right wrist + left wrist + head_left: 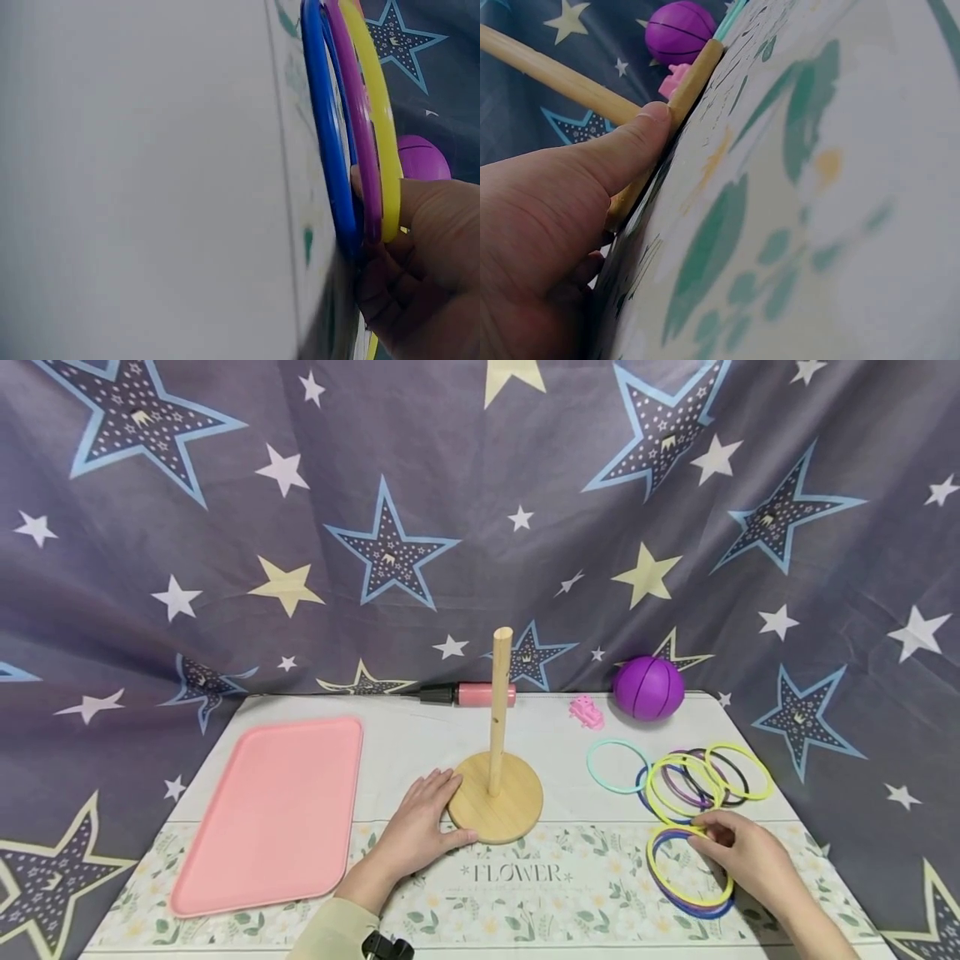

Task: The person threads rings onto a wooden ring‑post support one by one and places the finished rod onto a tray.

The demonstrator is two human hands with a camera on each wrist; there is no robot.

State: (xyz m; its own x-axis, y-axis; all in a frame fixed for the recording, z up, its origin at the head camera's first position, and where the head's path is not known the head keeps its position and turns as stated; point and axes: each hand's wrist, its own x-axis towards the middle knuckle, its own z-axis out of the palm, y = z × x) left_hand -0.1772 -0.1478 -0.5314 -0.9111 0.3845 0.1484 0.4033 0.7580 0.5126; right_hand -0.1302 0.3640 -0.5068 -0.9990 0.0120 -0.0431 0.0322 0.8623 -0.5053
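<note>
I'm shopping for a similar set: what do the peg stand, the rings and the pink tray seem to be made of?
Peg stand: apparently smooth wood, from its tan colour and dark knot-like mark.
Rings: probably plastic, glossy; light glints on them in the right wrist view.
Pink tray: likely plastic, matte; even colour, rounded corners. Coated metal is possible.

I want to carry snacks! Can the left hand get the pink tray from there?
Probably yes. The left hand only touches the round wooden base, and the pink tray lies close on its left with nothing blocking between.
</note>
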